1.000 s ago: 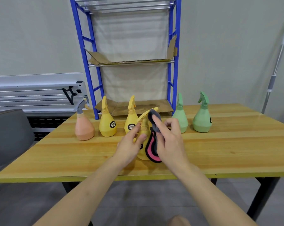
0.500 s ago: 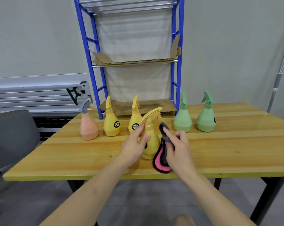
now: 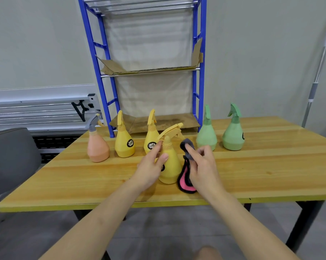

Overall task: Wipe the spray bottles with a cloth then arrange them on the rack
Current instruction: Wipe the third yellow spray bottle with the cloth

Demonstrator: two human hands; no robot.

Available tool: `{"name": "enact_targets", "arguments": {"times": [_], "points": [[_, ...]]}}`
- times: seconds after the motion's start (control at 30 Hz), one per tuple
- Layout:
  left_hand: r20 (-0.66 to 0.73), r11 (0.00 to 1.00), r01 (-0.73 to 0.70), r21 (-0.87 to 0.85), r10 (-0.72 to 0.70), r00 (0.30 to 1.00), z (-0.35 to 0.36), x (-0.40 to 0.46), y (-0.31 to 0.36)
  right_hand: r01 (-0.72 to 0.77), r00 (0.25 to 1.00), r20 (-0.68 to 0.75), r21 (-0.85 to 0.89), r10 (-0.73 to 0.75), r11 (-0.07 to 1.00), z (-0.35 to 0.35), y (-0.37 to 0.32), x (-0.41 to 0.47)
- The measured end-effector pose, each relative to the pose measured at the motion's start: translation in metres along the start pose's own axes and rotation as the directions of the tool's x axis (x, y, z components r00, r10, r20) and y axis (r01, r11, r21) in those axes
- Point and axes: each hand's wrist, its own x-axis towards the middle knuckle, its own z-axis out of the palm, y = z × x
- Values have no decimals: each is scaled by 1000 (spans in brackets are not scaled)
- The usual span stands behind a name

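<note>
Head view, centre of frame: left hand [image 3: 151, 166] is curling thumb and fingers round the yellow bottle [image 3: 169, 164], likely steadying it on the table [image 3: 270, 175]. Right hand [image 3: 203, 166] is pinching the cloth [image 3: 184, 182] beside it, seemingly for wiping. Rack [image 3: 199, 72] is waiting behind, bare of bottles.

You can see dark round labels on the left yellow bottle [image 3: 124, 141] and the middle yellow bottle [image 3: 151, 139], each with pale lettering too small to read. The far-right green bottle [image 3: 233, 135] shows only a label's edge.
</note>
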Motion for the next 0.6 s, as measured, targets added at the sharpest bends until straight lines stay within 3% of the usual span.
{"name": "enact_targets", "arguments": {"times": [0.2, 0.4, 0.6], "points": [[6, 999, -8, -43, 9, 1000, 3, -3, 1, -110, 985, -123, 104, 123, 988, -20, -20, 22], [51, 997, -2, -80, 6, 999, -2, -4, 7, -206, 973, 134, 129, 189, 970, -18, -33, 41], [81, 982, 34, -185, -20, 997, -2, -7, 9, -347, 898, 304, 43, 319, 937, -32, -15, 19]]}}
